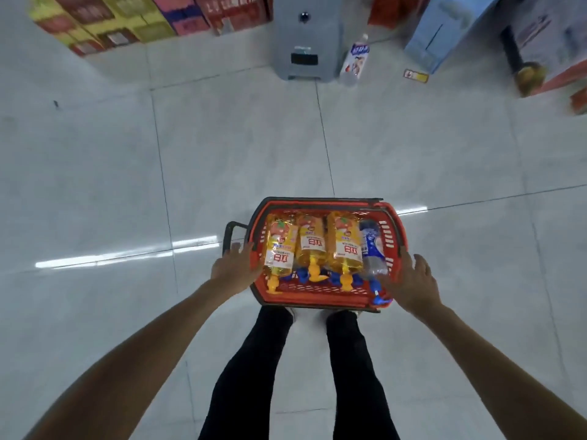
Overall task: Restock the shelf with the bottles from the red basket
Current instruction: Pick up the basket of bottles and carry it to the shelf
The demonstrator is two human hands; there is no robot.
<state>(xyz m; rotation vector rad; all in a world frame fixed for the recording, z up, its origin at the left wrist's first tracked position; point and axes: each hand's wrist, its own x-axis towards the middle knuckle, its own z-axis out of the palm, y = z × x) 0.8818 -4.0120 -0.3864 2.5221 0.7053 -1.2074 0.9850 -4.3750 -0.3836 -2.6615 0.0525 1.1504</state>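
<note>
Bottles filled the red basket (pixel 317 295), which sat on the pale tiled floor (pixel 222 154) directly in front of the person's feet. Three yellow bottles (pixel 313 241) lay side by side across it, their yellow pump tops pointing toward the person and their labels facing up. A clear bottle with a blue label (pixel 372 249) lay just beside them along the right wall, and blue caps showed beneath the yellow ones. A black handle (pixel 232 231) stood out from the basket's left side.

The left hand (pixel 233 266) reached down at the left rim, its fingers (pixel 246 249) straight and overlapping the rim's edge, gripping nothing; whether they actually touched the plastic could not be told. The right hand (pixel 413 285) hovered just beside the right rim with its fingers (pixel 419 262) spread and relaxed, holding nothing, the thumb near the clear bottle's neck. Legs in black trousers (pixel 247 376) stood behind the basket.

Well apart, at the far edge of the floor, a grey box-like unit (pixel 303 36) stood upright. A lone bottle with a white label (pixel 355 60) stood just to its right, near a pale blue carton (pixel 444 33). Stacked coloured cartons (pixel 127 23) lined the far left, blurred.
</note>
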